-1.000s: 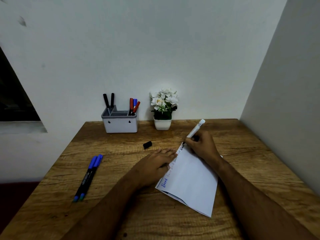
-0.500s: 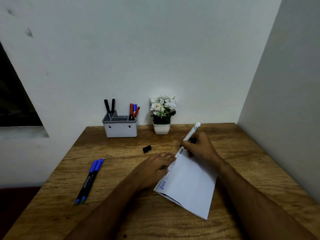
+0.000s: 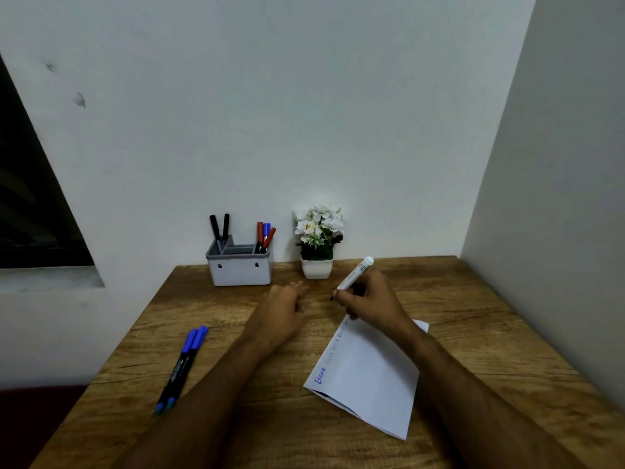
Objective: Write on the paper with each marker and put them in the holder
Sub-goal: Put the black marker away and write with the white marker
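Observation:
My right hand (image 3: 368,301) grips a white marker (image 3: 355,274), its uncapped tip lifted just above the far end of the folded white paper (image 3: 368,377). Several words in different colours run along the paper's left edge. My left hand (image 3: 284,309) reaches forward over the wood with relaxed fingers, holding nothing; the black cap that lay there is hidden under it. A grey and white holder (image 3: 240,270) at the back holds two black markers (image 3: 220,228) on its left and red and blue ones (image 3: 265,235) on its right. Two blue markers (image 3: 184,363) lie side by side at the left.
A small white pot with white flowers (image 3: 318,238) stands right of the holder against the back wall. The wooden table (image 3: 270,434) meets a side wall at the right; its left edge drops off beside the blue markers.
My left hand left the paper and moved forward toward the spot where the black cap lay. My right hand lifted the white marker off the paper's far end.

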`<state>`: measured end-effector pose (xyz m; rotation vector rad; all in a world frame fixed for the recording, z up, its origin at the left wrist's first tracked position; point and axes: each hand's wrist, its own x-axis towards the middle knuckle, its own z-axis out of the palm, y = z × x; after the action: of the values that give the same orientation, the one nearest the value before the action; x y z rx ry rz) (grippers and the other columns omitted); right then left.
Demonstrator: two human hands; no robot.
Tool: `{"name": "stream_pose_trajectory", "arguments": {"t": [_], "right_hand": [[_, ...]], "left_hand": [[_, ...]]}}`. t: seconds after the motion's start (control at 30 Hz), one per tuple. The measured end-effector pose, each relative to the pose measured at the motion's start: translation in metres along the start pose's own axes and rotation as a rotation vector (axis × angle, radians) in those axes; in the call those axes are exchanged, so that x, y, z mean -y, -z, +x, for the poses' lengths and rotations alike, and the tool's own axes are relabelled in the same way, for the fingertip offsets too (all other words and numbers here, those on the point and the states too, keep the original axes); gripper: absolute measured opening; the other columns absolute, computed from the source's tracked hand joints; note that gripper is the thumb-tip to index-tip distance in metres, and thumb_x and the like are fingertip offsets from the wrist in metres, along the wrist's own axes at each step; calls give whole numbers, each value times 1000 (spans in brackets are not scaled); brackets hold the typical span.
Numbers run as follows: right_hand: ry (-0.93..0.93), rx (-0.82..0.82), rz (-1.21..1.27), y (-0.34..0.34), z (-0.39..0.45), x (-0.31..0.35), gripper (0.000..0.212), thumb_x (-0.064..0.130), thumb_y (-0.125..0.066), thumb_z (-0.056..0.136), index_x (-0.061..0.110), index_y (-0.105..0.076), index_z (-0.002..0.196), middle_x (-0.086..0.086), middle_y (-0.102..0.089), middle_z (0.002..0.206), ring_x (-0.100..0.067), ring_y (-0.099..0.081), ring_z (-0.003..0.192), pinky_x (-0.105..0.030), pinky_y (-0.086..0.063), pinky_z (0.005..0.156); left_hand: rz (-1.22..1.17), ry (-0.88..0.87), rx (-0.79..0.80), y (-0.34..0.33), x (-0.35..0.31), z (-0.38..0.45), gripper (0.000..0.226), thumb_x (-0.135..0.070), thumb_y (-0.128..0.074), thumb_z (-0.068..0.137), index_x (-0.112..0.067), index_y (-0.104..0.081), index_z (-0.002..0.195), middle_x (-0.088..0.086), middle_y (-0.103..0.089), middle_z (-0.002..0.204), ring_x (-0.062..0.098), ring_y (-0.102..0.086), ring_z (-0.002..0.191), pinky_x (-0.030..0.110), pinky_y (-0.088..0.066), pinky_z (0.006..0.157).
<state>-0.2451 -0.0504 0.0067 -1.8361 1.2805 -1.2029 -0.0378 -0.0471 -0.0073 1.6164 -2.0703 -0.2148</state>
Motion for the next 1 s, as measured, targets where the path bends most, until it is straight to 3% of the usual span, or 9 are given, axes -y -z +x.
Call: {"name": "stream_pose_trajectory", "arguments": {"t": [0.07, 0.1, 0.27, 0.4, 0.57, 0.67, 0.77, 0.87, 1.0], "right_hand": [[4, -2, 10, -5, 0, 0, 8, 13, -79, 86, 5, -78, 85, -6, -75, 69, -14, -70, 56, -34, -59, 54], [6, 0, 25, -7, -1, 0, 6, 12, -79, 86, 7, -79, 84, -2, -76, 69, -10, -70, 57, -30, -57, 55], [-8, 15, 62, -15, -1, -5, 3, 12, -79, 86, 10, -82, 88, 9, -74, 68, -1, -68, 59, -19, -51, 57], [9, 5, 93, -18, -3, -8, 5, 11, -80, 85, 13, -83, 87, 8, -77, 71, -1, -69, 62, -20, -50, 58], [117, 23, 106, -17, -11, 4, 9, 16, -78, 89, 16, -83, 97, 5, -81, 87, -7, -74, 73, -20, -53, 61], [164, 4, 145, -19, -14, 11, 13, 11, -75, 91, 14, -82, 101, 2, -82, 92, -14, -77, 81, -26, -58, 67], [192, 6, 130, -24, -18, 16, 12, 12, -75, 89, 16, -79, 99, 0, -80, 90, -18, -76, 80, -34, -61, 67], [205, 16, 119, -28, -21, 18, 9, 13, -77, 87, 15, -76, 95, -3, -77, 82, -24, -74, 77, -42, -59, 66], [217, 16, 99, -30, -21, 16, 8, 13, -77, 87, 17, -75, 94, -3, -75, 80, -24, -72, 74, -42, -57, 63]], "left_hand": [[96, 53, -6, 3, 0, 4, 13, -17, -60, 89, -20, -71, 95, 1, -70, 88, 14, -65, 79, 38, -60, 75], [138, 62, 9, 4, -1, 5, 11, -18, -59, 90, -19, -70, 88, 2, -69, 83, 15, -64, 76, 38, -60, 73], [301, 24, 74, -2, -4, 8, 21, -13, -56, 95, -22, -71, 105, 4, -70, 101, 21, -66, 93, 33, -57, 77], [263, 54, -77, -5, -1, 5, 14, -15, -59, 94, -21, -72, 98, 2, -71, 97, 18, -66, 88, 34, -58, 75], [-392, 356, -369, 6, -5, 11, 6, -21, -80, 81, -19, -77, 84, -7, -73, 79, 8, -69, 74, 23, -55, 71], [-895, 661, -335, 7, -7, 14, 15, -19, -83, 77, -8, -75, 83, 5, -74, 83, 19, -73, 77, 38, -62, 78], [-1371, 843, -246, 7, -14, 9, 26, -5, -81, 78, 6, -67, 97, 18, -72, 93, 27, -75, 80, 38, -63, 76], [-1594, 869, -172, 7, -18, 6, 33, -1, -77, 78, 10, -66, 107, 24, -72, 102, 30, -75, 87, 39, -62, 78], [-1640, 863, -111, 7, -24, 2, 30, 1, -76, 80, 10, -67, 107, 24, -73, 102, 30, -75, 89, 40, -62, 77]]}}
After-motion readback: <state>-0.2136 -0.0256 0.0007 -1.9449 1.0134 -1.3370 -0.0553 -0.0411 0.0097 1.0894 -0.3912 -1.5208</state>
